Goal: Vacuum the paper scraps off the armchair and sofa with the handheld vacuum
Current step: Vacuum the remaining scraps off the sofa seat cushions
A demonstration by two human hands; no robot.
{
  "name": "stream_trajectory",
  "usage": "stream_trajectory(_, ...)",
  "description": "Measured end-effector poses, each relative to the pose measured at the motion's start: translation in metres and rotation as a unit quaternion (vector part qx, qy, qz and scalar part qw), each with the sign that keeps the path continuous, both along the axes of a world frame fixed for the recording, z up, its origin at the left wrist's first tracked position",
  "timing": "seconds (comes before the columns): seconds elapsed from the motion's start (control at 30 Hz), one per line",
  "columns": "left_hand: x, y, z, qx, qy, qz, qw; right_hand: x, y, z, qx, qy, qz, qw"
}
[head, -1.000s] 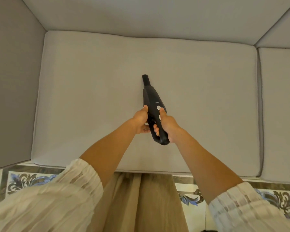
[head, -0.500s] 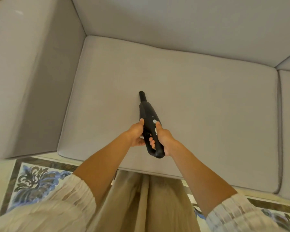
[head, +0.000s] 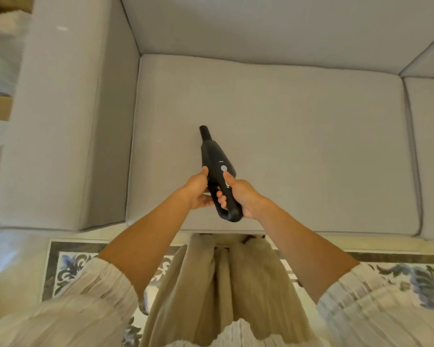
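Your view's swung left, armrest (head: 60, 121) showing; both hands, left hand (head: 197, 187) and right hand (head: 238, 194), grip the handheld vacuum (head: 217, 171). Watch that thumb on the power button (head: 223, 168), you might switch it off.

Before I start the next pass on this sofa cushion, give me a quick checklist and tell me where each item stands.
1. Grip: right hand is wrapped round the handheld vacuum handle. Ok.
2. Support: left hand holds the body from the side. Ok.
3. Thumb on control: right thumb sits just below the round button. Ok.
4. Nozzle aimed at the seat cushion. Ok; contact with the fabric: cannot tell.
5. Paper scraps to collect: none visible on this cushion. Not ok.
6. Vacuum running: cannot tell.
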State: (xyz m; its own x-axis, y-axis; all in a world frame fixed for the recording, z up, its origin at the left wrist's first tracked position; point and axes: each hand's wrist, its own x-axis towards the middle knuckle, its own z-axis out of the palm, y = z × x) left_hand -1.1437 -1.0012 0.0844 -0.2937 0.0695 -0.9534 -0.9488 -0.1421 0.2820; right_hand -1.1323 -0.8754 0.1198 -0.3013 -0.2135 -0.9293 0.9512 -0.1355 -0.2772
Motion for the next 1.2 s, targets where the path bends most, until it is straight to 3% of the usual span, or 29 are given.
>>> stream_trajectory(0.2, -0.001, 0.001, 0.047, 0.041, 0.029, -0.047, 0.998, 0.014, 0.01, 0.051, -0.042, 0.03, -0.055, 0.997)
stream_trajectory(0.53, 0.007, 0.078, 0.114, 0.099, 0.118, -0.132, 0.979, 0.071, 0.086, 0.121, 0.001, 0.152, -0.058, 0.987)
stream_trajectory(0.83, 0.074, 0.232, 0.144, 0.072, 0.146, -0.233, 0.959, 0.172, 0.23, 0.136, 0.049, 0.173, -0.157, 0.971)
stream_trajectory(1.2, 0.187, 0.404, 0.148, 0.069, 0.15, -0.347, 0.923, 0.303, 0.372, 0.125, 0.044, 0.12, -0.283, 0.951)
